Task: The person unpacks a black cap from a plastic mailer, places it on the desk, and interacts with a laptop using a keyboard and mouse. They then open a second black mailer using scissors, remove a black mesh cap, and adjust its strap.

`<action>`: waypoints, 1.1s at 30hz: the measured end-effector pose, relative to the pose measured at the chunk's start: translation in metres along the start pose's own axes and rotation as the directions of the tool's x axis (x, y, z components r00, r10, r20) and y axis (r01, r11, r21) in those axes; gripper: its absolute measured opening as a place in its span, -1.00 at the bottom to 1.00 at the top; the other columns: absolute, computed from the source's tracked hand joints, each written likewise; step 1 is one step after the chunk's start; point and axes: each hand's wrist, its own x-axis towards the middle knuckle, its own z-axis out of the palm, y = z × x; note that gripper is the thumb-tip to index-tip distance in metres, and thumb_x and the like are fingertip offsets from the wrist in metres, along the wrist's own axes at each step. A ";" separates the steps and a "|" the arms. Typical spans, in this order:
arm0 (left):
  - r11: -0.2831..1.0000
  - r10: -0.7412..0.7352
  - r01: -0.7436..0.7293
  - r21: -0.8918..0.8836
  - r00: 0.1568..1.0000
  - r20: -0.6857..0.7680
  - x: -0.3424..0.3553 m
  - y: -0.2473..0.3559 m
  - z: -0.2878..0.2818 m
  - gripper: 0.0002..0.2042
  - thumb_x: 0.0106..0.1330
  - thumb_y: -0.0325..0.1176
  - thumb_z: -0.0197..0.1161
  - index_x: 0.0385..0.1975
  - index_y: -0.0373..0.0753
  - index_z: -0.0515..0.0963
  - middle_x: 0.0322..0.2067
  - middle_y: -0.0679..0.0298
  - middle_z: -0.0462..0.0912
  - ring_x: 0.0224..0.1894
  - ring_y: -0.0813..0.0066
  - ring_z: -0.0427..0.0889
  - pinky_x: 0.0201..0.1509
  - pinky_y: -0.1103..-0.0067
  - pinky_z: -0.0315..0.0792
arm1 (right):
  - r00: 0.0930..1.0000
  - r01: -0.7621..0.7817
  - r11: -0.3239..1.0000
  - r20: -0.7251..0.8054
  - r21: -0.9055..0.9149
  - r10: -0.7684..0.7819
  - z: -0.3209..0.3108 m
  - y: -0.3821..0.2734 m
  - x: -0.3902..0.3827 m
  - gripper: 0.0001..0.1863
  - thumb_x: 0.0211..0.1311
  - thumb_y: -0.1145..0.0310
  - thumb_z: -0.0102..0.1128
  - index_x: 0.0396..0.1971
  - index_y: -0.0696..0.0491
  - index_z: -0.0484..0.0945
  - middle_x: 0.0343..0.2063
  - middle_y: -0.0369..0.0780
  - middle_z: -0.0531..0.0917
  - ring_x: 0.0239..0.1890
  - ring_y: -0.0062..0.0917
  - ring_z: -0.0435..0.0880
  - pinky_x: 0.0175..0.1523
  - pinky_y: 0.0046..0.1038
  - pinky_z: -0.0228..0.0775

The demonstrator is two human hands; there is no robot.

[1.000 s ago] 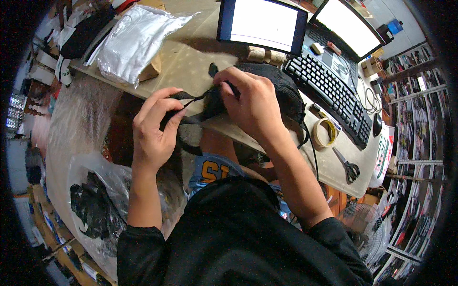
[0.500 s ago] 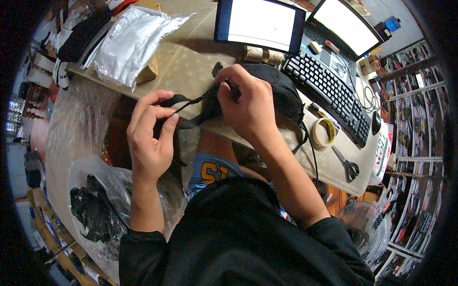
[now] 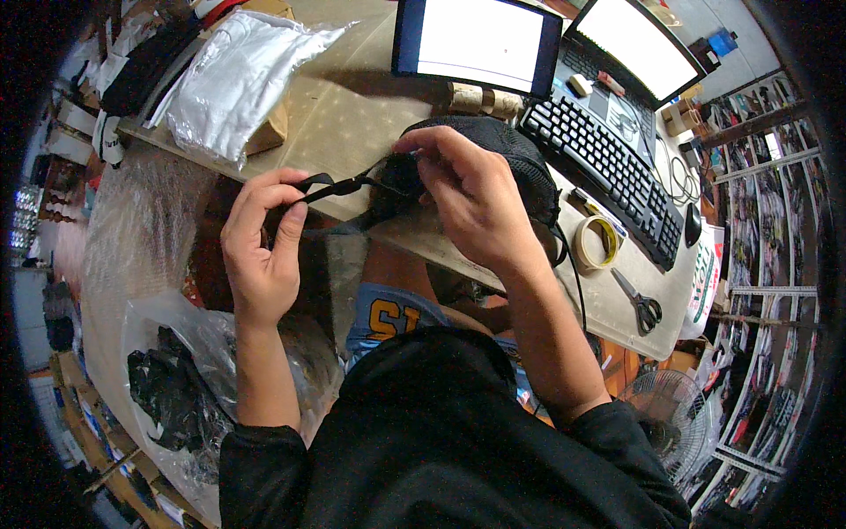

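A black mesh bag (image 3: pixel 480 132) rests on the table in front of me. A thin black strap (image 3: pixel 328 190) with a small slider (image 3: pixel 351 185) runs from the bag toward the left. My left hand (image 3: pixel 264 234) pinches the strap's loop between thumb and fingers, beyond the table's edge. My right hand (image 3: pixel 480 189) is over the bag's left side, its index finger curved out and apart from the thumb. Its other fingertips are partly hidden, and I see nothing plainly gripped there. Another dark strap hangs below, partly hidden.
Right of the bag are a black keyboard (image 3: pixel 608 176), a tape roll (image 3: pixel 597 242), scissors (image 3: pixel 641 304) and a mouse (image 3: pixel 693 227). Behind stand a tablet (image 3: pixel 480 44) and a laptop (image 3: pixel 634 48). A white plastic-wrapped package (image 3: pixel 233 84) lies back left. A clear plastic bag (image 3: pixel 181 388) is lower left.
My left hand has moved a little left and slightly down, drawing the strap out. My right hand has loosened from its pinch and shifted slightly right and down.
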 end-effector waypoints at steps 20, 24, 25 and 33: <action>0.996 -0.056 0.058 0.068 0.998 -0.037 0.006 -0.008 -0.009 -0.94 0.30 -0.48 0.23 -0.33 -0.33 0.53 -0.13 0.16 0.55 -0.03 0.35 0.51 0.13 0.52 0.32 | 0.938 0.270 0.953 0.258 -0.133 -0.230 -0.008 0.000 -0.021 -0.78 0.15 0.56 0.17 -0.18 0.14 0.46 -0.31 -0.06 0.64 -0.21 -0.13 0.66 -0.13 -0.29 0.50; 0.997 -0.033 0.037 0.071 0.997 -0.066 0.005 -0.003 0.003 -0.93 0.28 -0.49 0.22 -0.35 -0.35 0.51 -0.20 0.14 0.58 -0.12 0.31 0.55 0.07 0.49 0.38 | 0.911 0.346 0.935 0.210 0.078 -0.355 0.000 0.007 -0.017 -0.76 0.13 0.44 0.22 -0.24 0.19 0.43 -0.39 -0.03 0.61 -0.24 -0.09 0.65 -0.13 -0.22 0.48; 0.997 -0.022 0.026 0.067 0.998 -0.061 0.005 -0.002 0.006 -0.93 0.28 -0.49 0.22 -0.35 -0.35 0.51 -0.21 0.14 0.58 -0.13 0.30 0.56 0.06 0.49 0.38 | 0.929 0.245 0.961 0.252 0.131 -0.272 0.000 0.006 -0.017 -0.76 0.12 0.44 0.23 -0.25 0.20 0.43 -0.39 -0.02 0.61 -0.25 -0.12 0.65 -0.14 -0.23 0.47; 0.997 0.033 -0.028 0.065 0.996 -0.077 0.002 0.011 0.019 -0.94 0.29 -0.50 0.20 -0.32 -0.32 0.49 -0.18 0.12 0.54 -0.09 0.26 0.53 0.09 0.45 0.36 | 0.870 -0.421 0.660 0.483 0.622 0.100 0.020 0.010 -0.021 -0.74 0.29 0.33 0.26 -0.44 0.02 0.33 -0.51 -0.46 0.36 -0.40 -0.79 0.31 -0.36 -0.60 0.18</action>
